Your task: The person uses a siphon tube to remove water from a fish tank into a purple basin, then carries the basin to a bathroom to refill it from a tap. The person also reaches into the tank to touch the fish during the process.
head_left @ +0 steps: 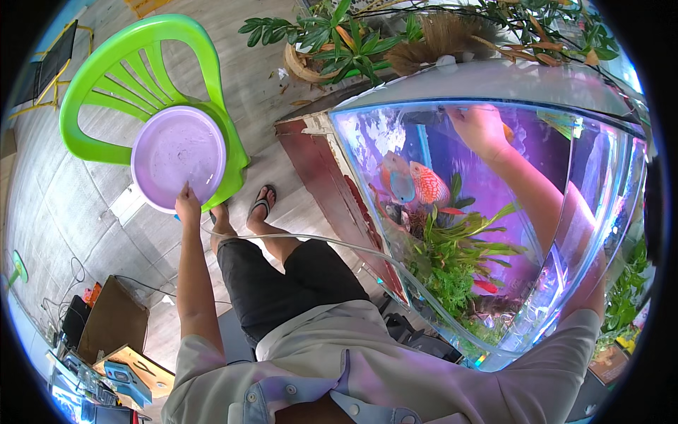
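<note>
My left hand (pixel 188 203) is stretched out to a round purple basin (pixel 178 155) and grips its near rim. The basin rests on the seat of a bright green plastic chair (pixel 120 78). A clear hose (pixel 318 242) runs from beside that wrist, across my lap, and along the front of a curved glass aquarium (pixel 395 106). My right hand (pixel 479 128) is under the water near the top back of the tank, fingers curled; what it holds is hidden. Two round fish, one orange (pixel 429 185) and one bluish (pixel 400 181), swim below it above green water plants (pixel 459 247).
The tank stands on a worn red wooden stand (pixel 314 159). Potted plants (pixel 339 39) crowd behind it. My sandalled feet (pixel 260 206) are on the pale floor between chair and stand. A cardboard box (pixel 113 318) and cluttered gear lie at the lower left.
</note>
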{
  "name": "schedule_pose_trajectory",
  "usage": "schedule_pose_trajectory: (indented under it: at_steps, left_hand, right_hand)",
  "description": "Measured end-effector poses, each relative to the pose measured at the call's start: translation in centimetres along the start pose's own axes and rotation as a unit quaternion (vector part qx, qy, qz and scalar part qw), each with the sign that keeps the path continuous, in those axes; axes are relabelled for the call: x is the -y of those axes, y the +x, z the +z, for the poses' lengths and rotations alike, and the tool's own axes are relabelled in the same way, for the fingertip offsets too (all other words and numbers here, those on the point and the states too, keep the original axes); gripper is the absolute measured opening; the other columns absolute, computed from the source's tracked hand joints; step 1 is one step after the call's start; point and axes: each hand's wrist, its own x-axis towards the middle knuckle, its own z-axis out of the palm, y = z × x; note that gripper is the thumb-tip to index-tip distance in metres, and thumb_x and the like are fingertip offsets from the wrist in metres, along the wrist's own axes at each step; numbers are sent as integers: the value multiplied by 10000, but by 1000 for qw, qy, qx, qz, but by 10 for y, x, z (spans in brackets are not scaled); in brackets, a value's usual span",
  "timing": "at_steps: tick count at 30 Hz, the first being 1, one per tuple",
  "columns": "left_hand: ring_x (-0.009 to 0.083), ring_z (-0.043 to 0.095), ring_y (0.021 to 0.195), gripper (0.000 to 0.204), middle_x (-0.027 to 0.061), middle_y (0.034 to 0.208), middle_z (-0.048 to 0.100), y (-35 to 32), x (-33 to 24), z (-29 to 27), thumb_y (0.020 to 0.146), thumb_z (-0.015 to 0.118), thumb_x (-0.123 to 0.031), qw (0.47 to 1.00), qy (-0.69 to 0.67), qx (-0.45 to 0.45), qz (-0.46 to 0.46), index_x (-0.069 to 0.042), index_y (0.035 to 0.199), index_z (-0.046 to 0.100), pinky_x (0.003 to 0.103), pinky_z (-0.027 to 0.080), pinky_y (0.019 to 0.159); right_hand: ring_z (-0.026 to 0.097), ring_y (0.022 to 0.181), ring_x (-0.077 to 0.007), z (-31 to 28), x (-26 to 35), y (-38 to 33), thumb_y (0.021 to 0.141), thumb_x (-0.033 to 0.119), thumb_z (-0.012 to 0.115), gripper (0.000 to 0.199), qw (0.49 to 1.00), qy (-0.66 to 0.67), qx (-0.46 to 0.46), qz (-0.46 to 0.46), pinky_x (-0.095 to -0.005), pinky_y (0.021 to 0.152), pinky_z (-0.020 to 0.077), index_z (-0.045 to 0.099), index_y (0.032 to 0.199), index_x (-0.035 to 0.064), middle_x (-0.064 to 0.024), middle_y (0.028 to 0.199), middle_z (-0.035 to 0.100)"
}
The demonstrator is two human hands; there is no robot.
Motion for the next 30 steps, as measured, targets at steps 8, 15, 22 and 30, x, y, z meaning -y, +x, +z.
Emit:
schedule_pose_trajectory:
  at_steps: [8,15,22,30]
  left_hand:
    - [392,674,1028,363,252,1081,689,-3,0,4,956,521,-220,1000,24,6,5,-41,1233,672,451,512,897]
    - [339,702,869,370,234,989,712,7,21,-3,968,527,-248,999,40,-15,18,-44,1243,667,422,521,807]
    - [327,692,806,368,215,894,712,-1,0,3,969,531,-254,1000,9,-4,6,-51,1242,671,423,515,768]
    - [256,657,702,373,165,771,678,9,25,13,967,533,-252,1000,12,-15,11,-57,1257,666,397,502,703]
  right_hand:
    - [657,965,-344,-4,-18,-2,924,243,608,261,987,116,-94,53,-394,863,512,662,1085,44,-163,1034,702]
    - [601,1140,-283,-1,-45,17,944,214,606,387,991,84,5,100,-343,982,464,561,1283,34,-131,1260,630]
    - [628,1096,-326,-14,-40,3,966,280,596,380,995,80,-31,46,-392,925,498,588,1267,50,-149,1188,662]
    - [666,736,-366,-8,-3,-33,934,202,645,171,980,122,-19,-156,-448,631,536,618,1030,64,-162,827,687]
